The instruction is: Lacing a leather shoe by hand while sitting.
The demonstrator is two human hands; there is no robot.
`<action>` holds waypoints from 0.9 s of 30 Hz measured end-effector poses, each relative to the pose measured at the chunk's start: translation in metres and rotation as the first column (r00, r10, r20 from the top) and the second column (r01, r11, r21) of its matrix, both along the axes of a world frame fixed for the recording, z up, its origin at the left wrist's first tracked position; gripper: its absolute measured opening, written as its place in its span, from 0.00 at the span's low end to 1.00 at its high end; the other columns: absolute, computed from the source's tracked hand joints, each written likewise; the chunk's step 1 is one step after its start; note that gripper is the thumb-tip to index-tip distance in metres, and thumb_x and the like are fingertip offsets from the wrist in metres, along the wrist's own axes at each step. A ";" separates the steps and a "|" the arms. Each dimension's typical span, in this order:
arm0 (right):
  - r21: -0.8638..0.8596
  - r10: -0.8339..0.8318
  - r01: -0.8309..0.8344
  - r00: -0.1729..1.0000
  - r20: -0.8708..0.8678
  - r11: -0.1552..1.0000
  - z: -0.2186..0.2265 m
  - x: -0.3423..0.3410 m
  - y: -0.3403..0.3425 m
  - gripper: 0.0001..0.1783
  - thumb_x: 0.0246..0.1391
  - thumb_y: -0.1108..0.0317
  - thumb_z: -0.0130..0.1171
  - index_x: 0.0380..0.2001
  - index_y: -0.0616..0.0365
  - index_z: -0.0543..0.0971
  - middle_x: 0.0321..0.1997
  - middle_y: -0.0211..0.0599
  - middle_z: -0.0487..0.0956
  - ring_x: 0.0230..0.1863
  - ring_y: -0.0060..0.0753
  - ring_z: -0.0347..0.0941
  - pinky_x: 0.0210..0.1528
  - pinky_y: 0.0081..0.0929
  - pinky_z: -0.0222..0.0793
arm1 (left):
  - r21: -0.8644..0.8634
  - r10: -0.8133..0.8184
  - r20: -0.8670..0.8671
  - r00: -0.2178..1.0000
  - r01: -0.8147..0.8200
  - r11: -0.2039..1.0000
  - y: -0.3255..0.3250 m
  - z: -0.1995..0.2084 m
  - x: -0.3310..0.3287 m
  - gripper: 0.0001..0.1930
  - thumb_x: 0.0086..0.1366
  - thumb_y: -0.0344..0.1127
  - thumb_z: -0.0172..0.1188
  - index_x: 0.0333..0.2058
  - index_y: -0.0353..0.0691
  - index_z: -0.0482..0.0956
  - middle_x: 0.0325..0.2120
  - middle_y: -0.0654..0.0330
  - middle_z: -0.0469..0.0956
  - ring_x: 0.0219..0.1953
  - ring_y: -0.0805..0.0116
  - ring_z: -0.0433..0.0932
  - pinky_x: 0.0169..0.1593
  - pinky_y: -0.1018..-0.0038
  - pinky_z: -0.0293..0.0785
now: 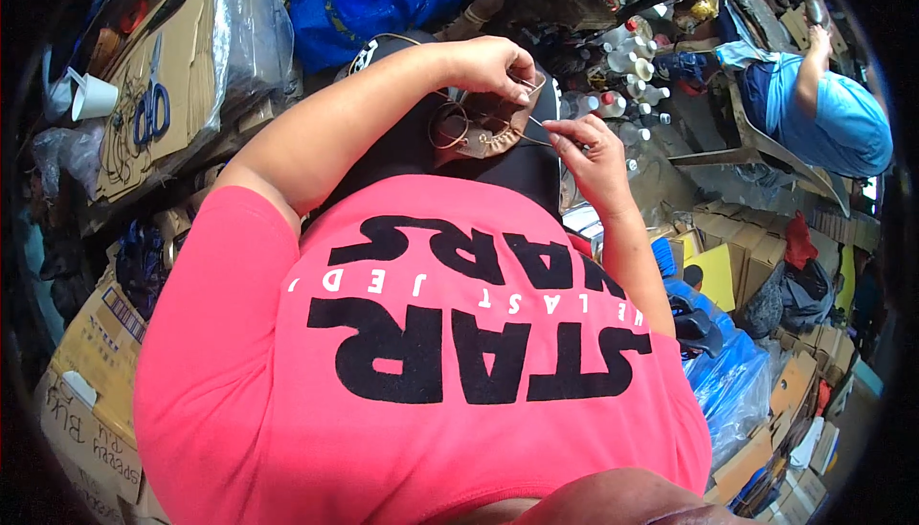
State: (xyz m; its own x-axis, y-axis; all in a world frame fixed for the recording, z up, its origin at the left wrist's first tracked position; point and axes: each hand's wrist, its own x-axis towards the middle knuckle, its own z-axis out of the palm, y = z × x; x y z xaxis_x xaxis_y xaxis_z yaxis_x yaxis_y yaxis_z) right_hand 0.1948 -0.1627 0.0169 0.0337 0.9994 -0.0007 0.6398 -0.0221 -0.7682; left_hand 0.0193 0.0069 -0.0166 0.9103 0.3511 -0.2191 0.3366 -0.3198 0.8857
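On my lap, over dark trousers, lies a brown leather-like piece (500, 138) with a gathered edge. It resembles part of a shoe, though its exact kind is unclear. A thin tan cord (436, 133) loops at its left side. My left hand (496, 67) is above the piece's far edge, its fingers pinched on something thin that I cannot make out. To the right, my right hand (592, 154) pinches a thin pale strand (538, 125) between thumb and forefinger; the strand runs toward the piece. Whether a needle is on it is too small to tell.
Blue-handled scissors (151, 111) lie on a cardboard-topped surface at left, near a white cup (94, 96). A blue bag (369, 8) sits ahead. Several bottles (632, 75) stand ahead right. Beyond them is a person in blue (828, 109). Cardboard boxes (105, 353) flank me.
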 end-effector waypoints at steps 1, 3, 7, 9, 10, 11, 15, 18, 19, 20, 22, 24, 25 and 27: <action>-0.001 0.010 -0.010 1.000 0.019 1.000 -0.001 -0.001 0.001 0.09 0.47 0.72 0.62 0.34 0.52 0.83 0.23 0.32 0.72 0.26 0.27 0.70 0.30 0.23 0.65 | -0.004 0.001 -0.004 1.000 -0.001 1.000 0.001 -0.001 -0.001 0.19 0.52 0.41 0.68 0.39 0.36 0.77 0.37 0.56 0.77 0.42 0.66 0.74 0.47 0.71 0.69; -0.008 0.024 -0.024 0.999 0.026 1.000 0.002 -0.004 0.003 0.08 0.48 0.72 0.61 0.34 0.52 0.83 0.23 0.33 0.72 0.26 0.27 0.70 0.29 0.23 0.65 | -0.023 -0.072 0.091 0.993 0.074 0.997 0.002 -0.004 -0.003 0.18 0.51 0.40 0.68 0.36 0.36 0.76 0.32 0.61 0.76 0.38 0.69 0.73 0.45 0.73 0.68; -0.043 0.083 -0.080 0.993 0.083 0.996 0.003 -0.008 0.006 0.08 0.47 0.71 0.62 0.34 0.52 0.83 0.23 0.35 0.72 0.25 0.30 0.71 0.29 0.24 0.65 | -0.240 -0.135 0.134 0.982 0.165 0.957 0.005 -0.005 -0.006 0.12 0.54 0.33 0.65 0.36 0.37 0.76 0.31 0.66 0.75 0.37 0.75 0.71 0.44 0.75 0.68; -0.051 0.102 -0.096 0.986 0.130 0.994 0.004 -0.009 0.008 0.09 0.46 0.70 0.62 0.34 0.52 0.83 0.23 0.35 0.73 0.25 0.30 0.72 0.29 0.25 0.65 | -0.262 -0.141 0.114 0.983 0.167 0.951 0.005 -0.005 -0.007 0.11 0.55 0.31 0.63 0.38 0.36 0.77 0.32 0.66 0.76 0.37 0.75 0.72 0.46 0.75 0.68; -0.067 0.104 -0.097 0.987 0.126 0.993 0.006 -0.010 0.009 0.09 0.46 0.70 0.62 0.33 0.52 0.83 0.24 0.36 0.72 0.25 0.31 0.72 0.29 0.25 0.66 | -0.283 -0.149 0.094 0.984 0.170 0.944 0.005 -0.005 -0.007 0.12 0.55 0.28 0.61 0.40 0.36 0.78 0.33 0.66 0.77 0.38 0.75 0.73 0.47 0.76 0.68; -0.083 0.106 -0.097 0.987 0.121 0.992 0.008 -0.011 0.009 0.08 0.46 0.70 0.61 0.33 0.52 0.83 0.24 0.36 0.72 0.25 0.32 0.72 0.29 0.26 0.66 | -0.284 -0.148 0.095 0.984 0.169 0.944 0.005 -0.004 -0.007 0.12 0.55 0.28 0.61 0.40 0.36 0.78 0.33 0.66 0.77 0.38 0.75 0.73 0.47 0.76 0.68; -0.105 0.105 -0.089 0.983 0.152 0.990 0.015 -0.015 0.011 0.08 0.46 0.70 0.61 0.32 0.53 0.83 0.24 0.38 0.73 0.26 0.36 0.73 0.30 0.28 0.67 | -0.359 -0.202 0.030 0.979 0.199 0.912 0.007 0.000 -0.009 0.18 0.56 0.26 0.58 0.47 0.37 0.78 0.36 0.62 0.80 0.40 0.75 0.76 0.49 0.76 0.70; -0.073 0.082 -0.067 0.969 0.234 0.995 0.019 -0.021 0.011 0.08 0.45 0.69 0.61 0.31 0.53 0.83 0.24 0.41 0.75 0.26 0.41 0.74 0.30 0.31 0.68 | -0.374 -0.221 0.000 0.975 0.205 0.905 0.007 -0.001 -0.009 0.19 0.56 0.25 0.57 0.49 0.38 0.77 0.37 0.61 0.80 0.40 0.75 0.76 0.49 0.77 0.70; -0.065 0.089 -0.074 0.960 0.264 0.995 0.020 -0.023 0.011 0.08 0.45 0.69 0.61 0.31 0.53 0.83 0.25 0.42 0.76 0.27 0.43 0.75 0.31 0.32 0.69 | -0.363 -0.226 -0.007 0.974 0.208 0.908 0.007 0.000 -0.009 0.19 0.56 0.25 0.57 0.49 0.38 0.77 0.37 0.61 0.80 0.40 0.75 0.77 0.48 0.77 0.70; -0.058 0.095 -0.082 0.951 0.293 0.995 0.020 -0.025 0.011 0.08 0.45 0.69 0.61 0.31 0.53 0.83 0.25 0.44 0.77 0.27 0.44 0.75 0.31 0.33 0.70 | -0.364 -0.226 -0.005 0.974 0.208 0.908 0.007 0.001 -0.009 0.19 0.56 0.25 0.57 0.49 0.38 0.77 0.37 0.61 0.80 0.40 0.75 0.77 0.48 0.77 0.70; -0.039 0.087 -0.079 0.962 0.260 0.996 0.014 -0.027 0.010 0.08 0.45 0.69 0.61 0.31 0.53 0.83 0.26 0.44 0.78 0.27 0.44 0.76 0.31 0.33 0.70 | -0.357 -0.233 -0.033 0.972 0.207 0.911 0.007 0.003 -0.009 0.19 0.56 0.25 0.57 0.49 0.37 0.77 0.36 0.61 0.80 0.39 0.75 0.76 0.48 0.77 0.70; -0.025 0.074 -0.070 0.973 0.220 0.997 0.008 -0.027 0.007 0.08 0.45 0.70 0.62 0.32 0.53 0.83 0.27 0.44 0.79 0.28 0.44 0.76 0.31 0.32 0.70 | -0.362 -0.224 -0.018 0.974 0.203 0.910 0.007 0.002 -0.008 0.19 0.56 0.25 0.58 0.48 0.37 0.77 0.36 0.61 0.80 0.39 0.75 0.76 0.48 0.77 0.70; -0.025 0.076 -0.072 0.972 0.221 0.997 0.006 -0.025 0.007 0.08 0.45 0.70 0.62 0.32 0.53 0.83 0.27 0.44 0.79 0.28 0.44 0.76 0.31 0.32 0.70 | -0.367 -0.217 -0.004 0.976 0.201 0.908 0.007 0.000 -0.007 0.18 0.56 0.26 0.58 0.47 0.37 0.78 0.35 0.62 0.80 0.39 0.75 0.76 0.48 0.77 0.70; -0.025 0.093 -0.090 0.984 0.155 0.996 0.003 -0.022 0.009 0.09 0.45 0.71 0.63 0.33 0.53 0.83 0.26 0.42 0.78 0.28 0.43 0.76 0.31 0.32 0.70 | -0.318 -0.224 0.039 0.974 0.225 0.921 0.009 -0.003 -0.003 0.17 0.56 0.27 0.59 0.46 0.37 0.78 0.35 0.62 0.80 0.38 0.75 0.76 0.47 0.77 0.70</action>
State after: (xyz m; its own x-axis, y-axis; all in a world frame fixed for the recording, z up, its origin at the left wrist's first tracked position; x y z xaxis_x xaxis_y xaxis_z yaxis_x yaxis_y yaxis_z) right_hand 0.1729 -0.1537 0.0197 -0.0568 0.9982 -0.0208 0.7513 0.0290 -0.6593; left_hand 0.0167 0.0161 -0.0192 0.9575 0.0496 -0.2841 0.2875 -0.0877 0.9537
